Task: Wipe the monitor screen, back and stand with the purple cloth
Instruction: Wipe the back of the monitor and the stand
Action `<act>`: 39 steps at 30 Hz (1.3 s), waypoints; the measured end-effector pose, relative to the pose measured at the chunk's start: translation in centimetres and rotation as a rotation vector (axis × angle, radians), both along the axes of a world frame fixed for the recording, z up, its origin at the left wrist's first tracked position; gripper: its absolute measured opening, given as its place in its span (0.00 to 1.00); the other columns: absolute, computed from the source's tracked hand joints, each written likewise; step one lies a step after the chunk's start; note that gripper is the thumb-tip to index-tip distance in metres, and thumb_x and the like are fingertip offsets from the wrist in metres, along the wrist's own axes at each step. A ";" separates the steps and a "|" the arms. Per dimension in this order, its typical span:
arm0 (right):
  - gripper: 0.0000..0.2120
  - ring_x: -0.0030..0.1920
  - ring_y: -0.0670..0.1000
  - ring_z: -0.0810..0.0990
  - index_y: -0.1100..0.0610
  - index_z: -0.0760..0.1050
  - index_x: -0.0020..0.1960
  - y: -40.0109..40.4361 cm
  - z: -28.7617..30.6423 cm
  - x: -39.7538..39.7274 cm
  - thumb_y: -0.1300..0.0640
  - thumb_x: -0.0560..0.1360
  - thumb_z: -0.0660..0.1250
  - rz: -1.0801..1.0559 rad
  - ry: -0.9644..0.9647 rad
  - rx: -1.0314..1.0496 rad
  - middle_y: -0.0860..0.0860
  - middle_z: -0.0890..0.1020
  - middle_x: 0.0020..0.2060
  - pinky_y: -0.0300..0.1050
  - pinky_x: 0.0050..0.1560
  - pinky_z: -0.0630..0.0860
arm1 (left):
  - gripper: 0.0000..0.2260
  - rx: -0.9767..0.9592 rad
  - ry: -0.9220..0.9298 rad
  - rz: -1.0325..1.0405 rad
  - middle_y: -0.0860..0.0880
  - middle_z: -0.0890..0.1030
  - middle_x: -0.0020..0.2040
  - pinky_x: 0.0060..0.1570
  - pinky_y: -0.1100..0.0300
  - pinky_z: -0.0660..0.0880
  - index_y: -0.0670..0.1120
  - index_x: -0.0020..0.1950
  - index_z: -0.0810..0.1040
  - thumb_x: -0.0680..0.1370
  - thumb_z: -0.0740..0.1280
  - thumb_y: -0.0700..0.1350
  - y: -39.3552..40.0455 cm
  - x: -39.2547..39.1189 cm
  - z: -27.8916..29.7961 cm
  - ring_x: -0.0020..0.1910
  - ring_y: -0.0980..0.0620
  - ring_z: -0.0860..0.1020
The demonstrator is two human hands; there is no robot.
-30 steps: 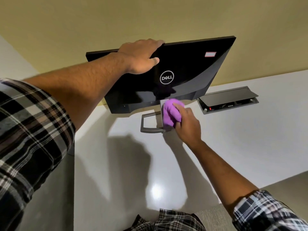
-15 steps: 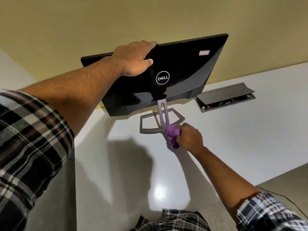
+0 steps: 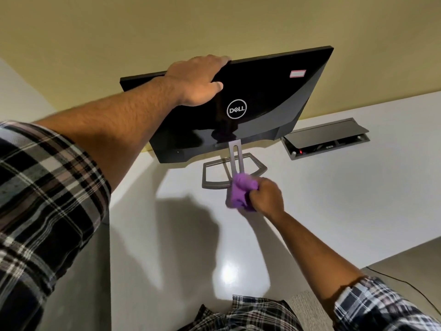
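Cloth (image 3: 241, 193) unmoved, R hand (image 3: 266, 195) same.

A glossy white table (image 3: 334, 211) carries the scene, with a bright glare spot on its near part. Set into its top, well to the right of the right grip and farther back, a grey cable box (image 3: 325, 139) stands with its lid propped open; a small red light shows inside. Behind the left grip rises a plain yellowish wall (image 3: 167, 27). A thin black cable (image 3: 405, 285) runs over the beige floor (image 3: 410, 259) at the lower right, nearer than the right grip.
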State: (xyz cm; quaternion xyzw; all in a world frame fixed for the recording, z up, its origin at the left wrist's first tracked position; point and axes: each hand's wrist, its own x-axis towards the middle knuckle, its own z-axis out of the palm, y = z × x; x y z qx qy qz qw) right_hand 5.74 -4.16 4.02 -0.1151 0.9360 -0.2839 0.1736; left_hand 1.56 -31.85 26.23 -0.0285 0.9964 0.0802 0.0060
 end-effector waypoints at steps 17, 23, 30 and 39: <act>0.26 0.63 0.69 0.78 0.49 0.62 0.81 3.6 -4.4 -10.0 0.53 0.85 0.61 0.083 -0.001 0.405 0.63 0.70 0.70 0.59 0.63 0.76 | 0.27 -0.022 0.057 -0.021 0.51 0.67 0.77 0.62 0.43 0.69 0.56 0.80 0.54 0.83 0.60 0.53 -0.3 -0.2 -0.5 0.75 0.45 0.67; 0.33 0.63 0.70 0.78 0.53 0.59 0.83 0.9 -4.5 -2.6 0.56 0.82 0.67 0.244 -0.005 0.161 0.63 0.69 0.75 0.58 0.63 0.75 | 0.27 -0.031 0.071 -0.015 0.52 0.66 0.77 0.64 0.43 0.69 0.55 0.81 0.54 0.83 0.60 0.53 -0.3 0.0 -0.5 0.76 0.46 0.66; 0.29 0.63 0.69 0.79 0.50 0.58 0.83 3.2 -5.2 -8.0 0.53 0.85 0.63 0.206 0.044 0.335 0.63 0.70 0.72 0.57 0.63 0.76 | 0.27 -0.034 0.080 -0.026 0.52 0.66 0.78 0.63 0.42 0.69 0.56 0.81 0.54 0.83 0.60 0.53 -0.2 0.2 -0.4 0.76 0.46 0.66; 0.30 0.68 0.69 0.75 0.52 0.62 0.81 -0.4 -5.7 -3.0 0.56 0.81 0.66 0.205 -0.133 0.253 0.62 0.68 0.76 0.57 0.68 0.73 | 0.28 -0.063 0.056 -0.008 0.53 0.61 0.80 0.64 0.39 0.70 0.56 0.82 0.51 0.84 0.59 0.54 0.0 0.3 -0.5 0.78 0.47 0.62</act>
